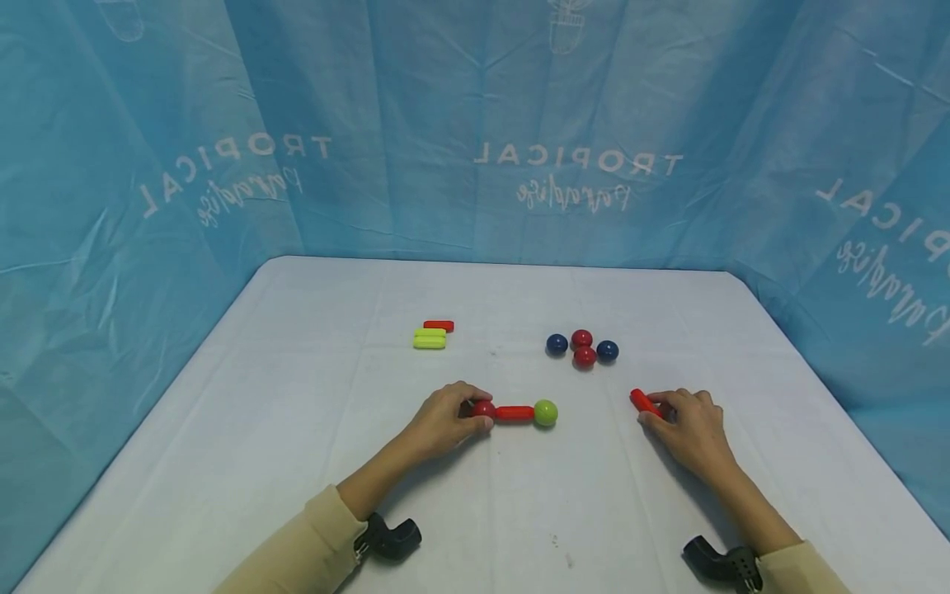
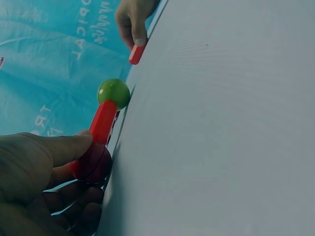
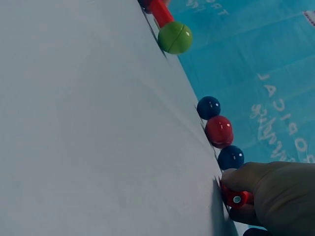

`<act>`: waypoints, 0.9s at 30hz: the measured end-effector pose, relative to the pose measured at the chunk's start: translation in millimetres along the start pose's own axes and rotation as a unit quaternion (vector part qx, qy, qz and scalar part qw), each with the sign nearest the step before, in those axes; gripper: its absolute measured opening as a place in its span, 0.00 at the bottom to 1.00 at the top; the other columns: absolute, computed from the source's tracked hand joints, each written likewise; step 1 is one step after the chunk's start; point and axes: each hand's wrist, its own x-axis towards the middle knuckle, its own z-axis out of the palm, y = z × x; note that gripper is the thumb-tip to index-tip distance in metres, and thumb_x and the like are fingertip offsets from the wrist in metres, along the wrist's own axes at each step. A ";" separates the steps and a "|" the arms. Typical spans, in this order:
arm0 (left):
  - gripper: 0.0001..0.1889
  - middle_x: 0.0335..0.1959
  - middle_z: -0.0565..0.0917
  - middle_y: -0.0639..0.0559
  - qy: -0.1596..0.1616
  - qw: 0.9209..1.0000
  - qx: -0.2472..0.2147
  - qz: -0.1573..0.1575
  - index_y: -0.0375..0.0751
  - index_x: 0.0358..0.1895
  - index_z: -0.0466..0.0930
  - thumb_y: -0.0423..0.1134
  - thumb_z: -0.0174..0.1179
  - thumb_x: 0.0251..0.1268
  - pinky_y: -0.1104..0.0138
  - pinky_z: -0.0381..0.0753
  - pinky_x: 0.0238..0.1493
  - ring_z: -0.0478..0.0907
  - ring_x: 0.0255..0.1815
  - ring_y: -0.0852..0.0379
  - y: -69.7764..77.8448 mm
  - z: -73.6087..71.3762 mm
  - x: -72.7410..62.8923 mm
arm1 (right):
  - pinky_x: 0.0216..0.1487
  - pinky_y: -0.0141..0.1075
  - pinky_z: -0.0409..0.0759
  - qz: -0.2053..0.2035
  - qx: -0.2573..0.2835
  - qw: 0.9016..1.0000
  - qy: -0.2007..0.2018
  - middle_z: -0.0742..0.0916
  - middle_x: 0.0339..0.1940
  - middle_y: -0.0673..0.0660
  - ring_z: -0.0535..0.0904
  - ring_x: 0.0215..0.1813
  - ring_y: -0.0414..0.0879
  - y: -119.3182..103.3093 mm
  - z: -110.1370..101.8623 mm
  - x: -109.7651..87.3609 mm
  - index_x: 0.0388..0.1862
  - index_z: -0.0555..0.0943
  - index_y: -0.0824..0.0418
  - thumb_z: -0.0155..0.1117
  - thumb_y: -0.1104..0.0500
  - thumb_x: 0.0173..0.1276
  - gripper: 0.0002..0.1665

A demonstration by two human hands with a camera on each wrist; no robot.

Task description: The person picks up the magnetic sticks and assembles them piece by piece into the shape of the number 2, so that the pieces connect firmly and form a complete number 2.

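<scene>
My left hand [image 1: 448,419] pinches a dark red ball [image 1: 484,409] between thumb and fingers. From that ball a red stick [image 1: 514,413] runs to the right, with a green ball [image 1: 545,412] on its other end. The three form one straight piece lying low over the table. Farther right, my right hand [image 1: 692,431] holds a second red stick [image 1: 644,402] by thumb and fingers, its free end tilted toward the back left. In the right wrist view this stick [image 3: 236,198] shows a small round silvery spot on its end face.
Two blue balls [image 1: 557,345] and two red balls [image 1: 584,356] sit in a cluster behind the hands. Left of them lie two yellow-green sticks [image 1: 430,342] and a red stick [image 1: 439,325]. Blue printed cloth [image 1: 416,206] hangs around the white table [image 1: 312,330].
</scene>
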 end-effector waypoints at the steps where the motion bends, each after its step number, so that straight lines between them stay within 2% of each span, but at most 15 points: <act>1: 0.19 0.43 0.80 0.52 0.001 1.000 0.001 0.001 0.43 0.52 0.80 0.39 0.65 0.57 0.68 0.74 0.43 0.73 0.41 0.59 0.0 0.0 0.1 | 0.39 0.43 0.58 0.002 0.005 1.000 -0.004 0.83 0.32 0.60 0.68 0.41 0.51 -1.4 0.1 -0.9 0.47 0.83 0.64 0.69 0.56 0.57 0.20; 8: 0.18 0.42 0.80 0.52 0.005 1.000 0.003 -0.001 0.44 0.52 0.80 0.40 0.66 0.56 0.68 0.74 0.42 0.73 0.40 0.59 0.0 0.1 0.5 | 0.40 0.41 0.59 0.009 0.052 0.998 -0.040 0.83 0.34 0.57 0.68 0.41 0.49 -22.7 3.8 -11.5 0.48 0.83 0.62 0.69 0.56 0.58 0.19; 14: 0.19 0.42 0.80 0.52 0.005 1.000 0.003 -0.008 0.44 0.53 0.79 0.40 0.65 0.57 0.69 0.74 0.40 0.73 0.40 0.59 0.1 0.3 1.5 | 0.39 0.38 0.59 0.006 0.074 0.996 -0.055 0.81 0.28 0.51 0.68 0.37 0.46 -48.9 13.9 -23.1 0.46 0.84 0.60 0.70 0.56 0.56 0.18; 21: 0.19 0.42 0.80 0.53 0.010 1.000 0.011 -0.018 0.45 0.53 0.79 0.40 0.65 0.57 0.68 0.73 0.41 0.72 0.39 0.59 1.4 0.9 4.4 | 0.35 0.33 0.62 0.008 0.112 0.991 -0.068 0.80 0.27 0.48 0.67 0.35 0.43 -73.6 24.6 -31.7 0.45 0.85 0.56 0.71 0.55 0.55 0.17; 27: 0.19 0.41 0.80 0.53 0.014 1.000 0.016 -0.015 0.45 0.53 0.79 0.40 0.65 0.57 0.69 0.72 0.40 0.72 0.39 0.59 1.8 1.8 6.0 | 0.35 0.33 0.62 0.016 0.132 0.988 -0.076 0.80 0.27 0.47 0.66 0.35 0.43 -88.2 29.7 -33.9 0.46 0.85 0.54 0.71 0.54 0.55 0.18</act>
